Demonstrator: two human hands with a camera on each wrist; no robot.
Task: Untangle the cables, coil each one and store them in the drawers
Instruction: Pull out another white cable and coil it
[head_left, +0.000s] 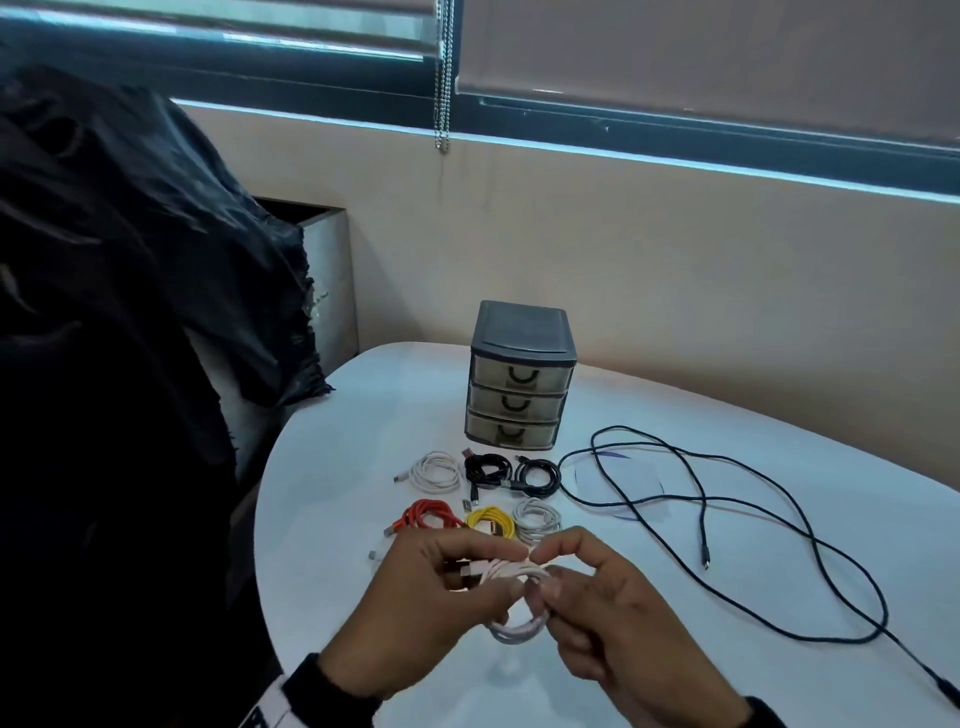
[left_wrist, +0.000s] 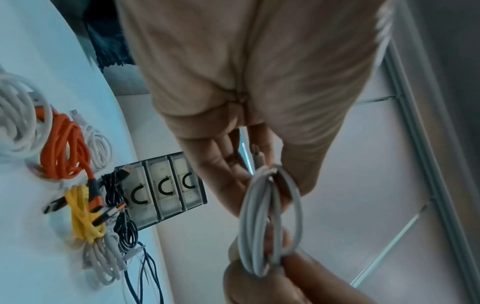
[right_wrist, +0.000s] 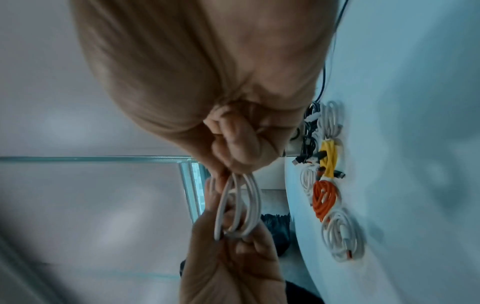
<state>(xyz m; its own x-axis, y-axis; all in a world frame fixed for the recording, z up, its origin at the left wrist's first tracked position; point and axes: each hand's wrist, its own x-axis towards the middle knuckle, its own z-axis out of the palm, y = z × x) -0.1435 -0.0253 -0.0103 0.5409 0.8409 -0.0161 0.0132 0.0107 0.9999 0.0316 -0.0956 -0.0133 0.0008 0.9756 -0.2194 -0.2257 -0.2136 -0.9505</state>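
Both hands hold one small white cable coil (head_left: 519, 626) just above the near part of the white table (head_left: 675, 649). My left hand (head_left: 467, 571) pinches the coil's top together with a dark plug end. My right hand (head_left: 556, 582) pinches the coil's right side, its fingers curled round the loops. In the left wrist view the white coil (left_wrist: 270, 222) hangs between my left fingers (left_wrist: 228, 164) and the right fingertips (left_wrist: 285, 267). The right wrist view shows the same coil (right_wrist: 241, 205). The grey three-drawer unit (head_left: 519, 379) stands behind with all drawers closed.
Several coiled cables lie in front of the drawers: white (head_left: 436, 470), two black (head_left: 488, 470), orange (head_left: 431, 514), yellow (head_left: 491, 519), pale grey (head_left: 537, 514). A long black cable (head_left: 727, 504) sprawls loose over the table's right side. Black cloth (head_left: 104, 312) hangs at the left.
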